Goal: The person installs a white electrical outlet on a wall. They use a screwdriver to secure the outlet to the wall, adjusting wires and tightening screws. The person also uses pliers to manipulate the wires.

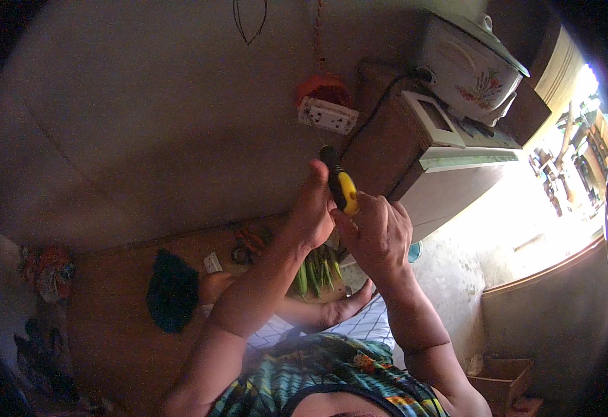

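Observation:
In front of me, both hands are raised around a tool with a black-and-yellow handle (343,184); its kind is unclear. My left hand (312,208) is closed around it from the left, thumb stretched up alongside the handle, the other fingers mostly hidden. My right hand (382,233) has its fingers curled at the handle's lower yellow end. Whatever lies between the two hands below the handle is hidden. Long green vegetables (318,272) lie lower down, partly behind my forearms.
A white socket strip (327,115) hangs from a cord by the wall. To its right, a lidded flowered appliance (474,76) stands on a cabinet (380,132). Dark teal cloth (172,292) lies on the brown floor at left. A cardboard box (502,379) stands lower right.

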A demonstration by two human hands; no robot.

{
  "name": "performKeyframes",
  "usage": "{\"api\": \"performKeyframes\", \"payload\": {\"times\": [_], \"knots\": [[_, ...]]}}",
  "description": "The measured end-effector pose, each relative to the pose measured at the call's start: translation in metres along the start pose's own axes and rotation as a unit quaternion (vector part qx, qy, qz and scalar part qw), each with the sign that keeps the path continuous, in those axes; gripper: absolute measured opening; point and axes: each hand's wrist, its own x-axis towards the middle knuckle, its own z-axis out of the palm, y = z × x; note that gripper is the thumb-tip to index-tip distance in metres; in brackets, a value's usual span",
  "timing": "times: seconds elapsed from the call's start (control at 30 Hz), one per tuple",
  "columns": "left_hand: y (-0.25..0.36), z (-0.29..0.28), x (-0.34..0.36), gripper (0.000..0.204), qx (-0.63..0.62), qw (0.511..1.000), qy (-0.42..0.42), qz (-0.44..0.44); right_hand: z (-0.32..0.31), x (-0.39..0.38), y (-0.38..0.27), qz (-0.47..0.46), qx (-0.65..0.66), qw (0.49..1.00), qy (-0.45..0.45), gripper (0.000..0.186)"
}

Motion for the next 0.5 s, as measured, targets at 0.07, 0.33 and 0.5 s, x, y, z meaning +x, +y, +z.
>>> {"api": "performKeyframes", "payload": {"times": [0.07,0.33,0.5], "knots": [[0.003,0.003,-0.003,0.059,-0.034,0.999,-0.015,-0.029,-0.001,0.004,-0.006,0.075,-0.018,0.996,-0.038,0.045],[-0.002,-0.013,0.001,0.051,0.082,0.995,0.017,0.052,-0.01,0.014,-0.012,-0.007,-0.03,1.0,-0.002,0.05],[-0.008,0.0,-0.001,0.057,0.026,0.999,0.039,0.005,0.004,-0.004,-0.002,0.077,-0.04,0.996,-0.033,0.043]]}}
